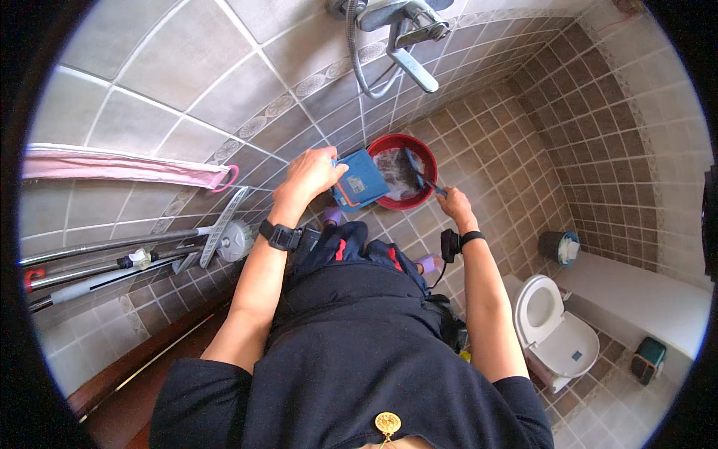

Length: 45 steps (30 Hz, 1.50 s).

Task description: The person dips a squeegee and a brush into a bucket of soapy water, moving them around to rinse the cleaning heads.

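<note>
My left hand point(308, 178) is closed on the edge of a flat, blue rectangular plastic piece point(360, 178) with an orange strip. Its exact kind is unclear. This piece is tilted beside a red basin point(431, 159) on the floor and overlaps the basin's left rim. Foamy water point(396, 173) fills the basin. On the other side, my right hand point(458, 208) grips the handle of a blue brush point(416, 166), whose head dips into the foam inside the basin.
A shower tap point(413, 34) with a hose juts from the wall ahead. Mop poles point(112, 247) and a pink towel point(127, 166) line the left. To the right stand a toilet point(540, 307), a small bin point(555, 245) and a white ledge point(636, 295).
</note>
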{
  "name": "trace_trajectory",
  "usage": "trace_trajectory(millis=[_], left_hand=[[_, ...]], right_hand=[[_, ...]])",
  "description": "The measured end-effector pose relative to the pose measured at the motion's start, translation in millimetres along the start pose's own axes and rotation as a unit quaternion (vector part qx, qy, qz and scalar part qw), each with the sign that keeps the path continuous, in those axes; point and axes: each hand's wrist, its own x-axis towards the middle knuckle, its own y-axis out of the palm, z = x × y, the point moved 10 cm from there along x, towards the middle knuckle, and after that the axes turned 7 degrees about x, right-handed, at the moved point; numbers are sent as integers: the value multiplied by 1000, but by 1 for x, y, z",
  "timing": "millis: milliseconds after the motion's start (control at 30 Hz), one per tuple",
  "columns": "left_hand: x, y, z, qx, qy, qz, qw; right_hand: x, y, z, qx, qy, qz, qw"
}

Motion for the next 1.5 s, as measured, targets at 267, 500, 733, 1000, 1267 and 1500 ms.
trace_trajectory(millis=[267,500,733,1000,1267,1500], left_hand=[[-2,-14,26,-25,8,-23,999],[-9,-18,26,11,-26,15,999],[-10,-25,24,-4,-7,2,1000],[-6,-18,32,-11,-19,-10,1000],[5,-19,16,-10,-10,-12,1000],[5,-16,14,-21,-13,-22,999]], right_hand=[[-39,-83,69,68,-97,-1,993],[-42,29,69,-107,-123,103,981],[-34,2,89,-72,-161,51,983],[-58,-81,111,-79,-182,-26,980],[-28,48,51,-104,-192,113,969],[10,45,46,-98,-125,109,981]])
